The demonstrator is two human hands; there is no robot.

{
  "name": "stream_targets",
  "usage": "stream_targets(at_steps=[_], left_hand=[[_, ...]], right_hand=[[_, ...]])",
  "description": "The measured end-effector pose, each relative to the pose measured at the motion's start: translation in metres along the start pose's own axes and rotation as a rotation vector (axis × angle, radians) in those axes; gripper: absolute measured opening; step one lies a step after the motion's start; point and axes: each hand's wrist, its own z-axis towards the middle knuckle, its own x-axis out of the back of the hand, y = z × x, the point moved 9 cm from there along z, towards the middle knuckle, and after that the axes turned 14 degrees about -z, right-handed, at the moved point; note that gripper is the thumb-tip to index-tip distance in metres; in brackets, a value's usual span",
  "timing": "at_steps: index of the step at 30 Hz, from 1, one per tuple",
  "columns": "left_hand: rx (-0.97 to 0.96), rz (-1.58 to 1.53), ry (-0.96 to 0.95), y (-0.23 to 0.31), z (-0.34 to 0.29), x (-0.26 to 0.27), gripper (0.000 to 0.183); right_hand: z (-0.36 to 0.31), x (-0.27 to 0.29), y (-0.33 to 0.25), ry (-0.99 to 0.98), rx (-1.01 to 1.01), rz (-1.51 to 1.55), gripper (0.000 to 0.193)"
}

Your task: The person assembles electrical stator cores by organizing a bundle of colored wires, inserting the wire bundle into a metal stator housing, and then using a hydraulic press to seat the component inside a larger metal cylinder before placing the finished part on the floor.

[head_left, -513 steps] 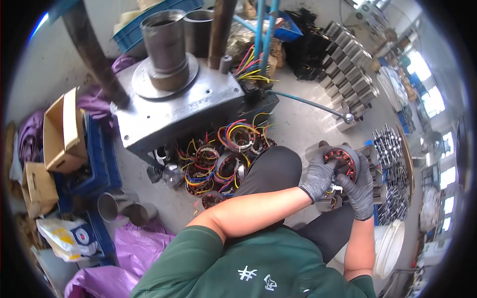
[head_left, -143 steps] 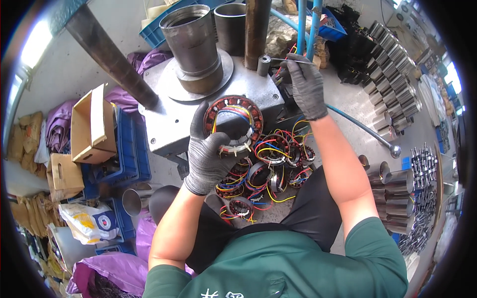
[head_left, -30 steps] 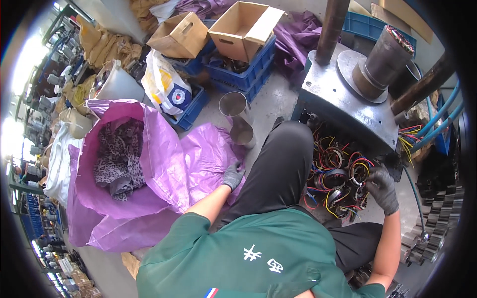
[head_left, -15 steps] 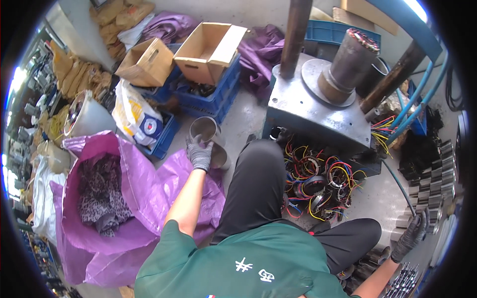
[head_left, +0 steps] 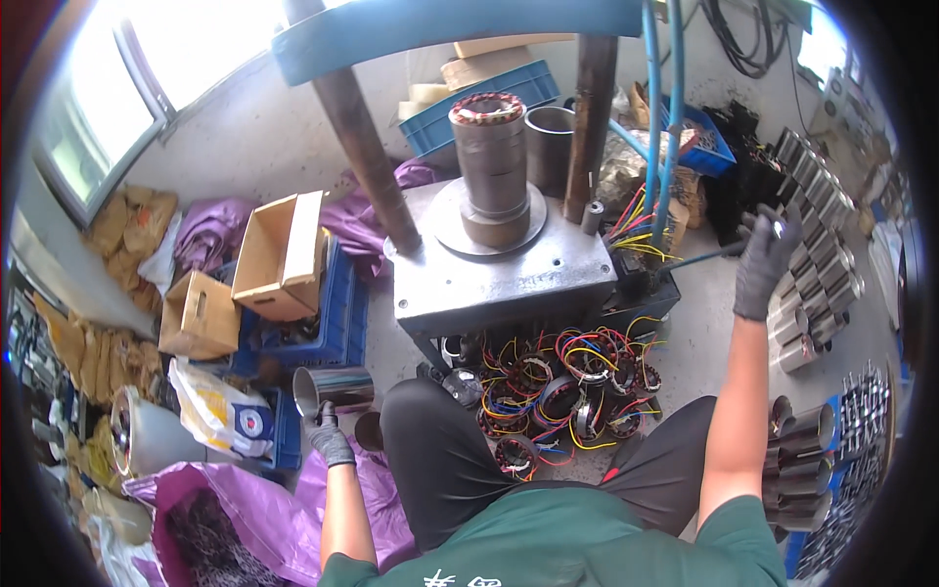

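My left hand (head_left: 331, 440), in a grey glove, grips the near rim of a shiny metal cylinder (head_left: 347, 387), open-ended and lying on its side at the left of my knee. A second metal cylinder (head_left: 369, 430) lies just below it, partly hidden by my leg. My right hand (head_left: 768, 259), in a dark glove, is closed at the end of a long lever (head_left: 702, 256) that comes from the press (head_left: 504, 308). On the press's round plate stands a grey metal cylinder (head_left: 492, 157), with a ring of red-and-white windings (head_left: 487, 108) showing at its top.
Several wound stators (head_left: 587, 357) with coloured wires lie under the press. Rows of metal cylinders (head_left: 822, 254) stand at the right, near a tray of shafts (head_left: 866, 411). Blue crates (head_left: 337, 323), cardboard boxes (head_left: 279, 259) and a purple sack (head_left: 284, 509) fill the left.
My view has turned right and up toward the press. The lever end and my right hand have swung up and away from me. My left hand now has the cylinder tipped on its side.
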Motion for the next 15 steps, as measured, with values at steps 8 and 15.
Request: stream_targets(at_steps=[8,15], left_hand=[[-0.096,-0.635,-0.402,0.246,-0.043,-0.163,0.022],[-0.261,-0.802,-0.608,0.358,-0.066,-0.312,0.020]], right_hand=[[0.017,-0.019,0.012,0.133,-0.080,0.087,0.062],[0.010,-0.012,0.011,0.194,-0.064,0.132,0.059]])
